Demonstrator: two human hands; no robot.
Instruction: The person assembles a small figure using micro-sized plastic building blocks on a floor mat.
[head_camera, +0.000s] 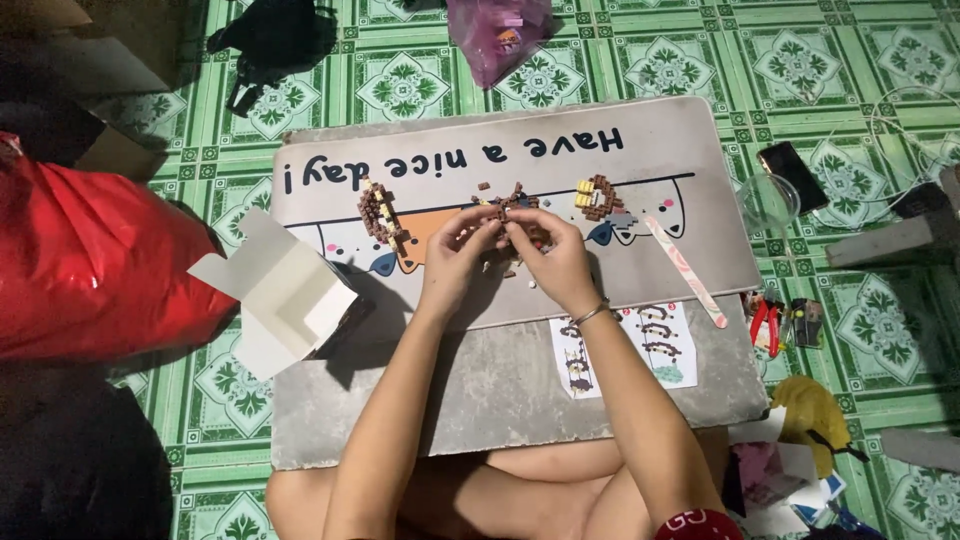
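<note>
Both forearms are extending away from the camera over a grey board (480, 390) and converging above a printed mat (700, 150). Left hand (455, 255) and right hand (550, 255) are meeting fingertip to fingertip at the mat's centre, and both are pinching a small brown brick assembly (512, 207) between them. That assembly is sitting directly at the fingertips, on the far side of both palms, so neither hand is nearer than the other; its long axis cannot be resolved because the fingers are covering most of it. Fingers of each hand are drawn together on the piece, not spread.

Loose brown bricks are lying on the mat just beyond the hands. To the left, a longer brown-and-tan brick strip (380, 215) is lying well apart from the grip, its length running diagonally, the far end towards the left. To the right, a yellow-and-brown brick cluster (598, 197) is resting near the right hand, and a pale flat stick (687, 272) is lying diagonally beyond it. An instruction sheet (630, 350) is lying beside the right wrist, and an open white carton (280, 295) is standing left of the left forearm.
</note>
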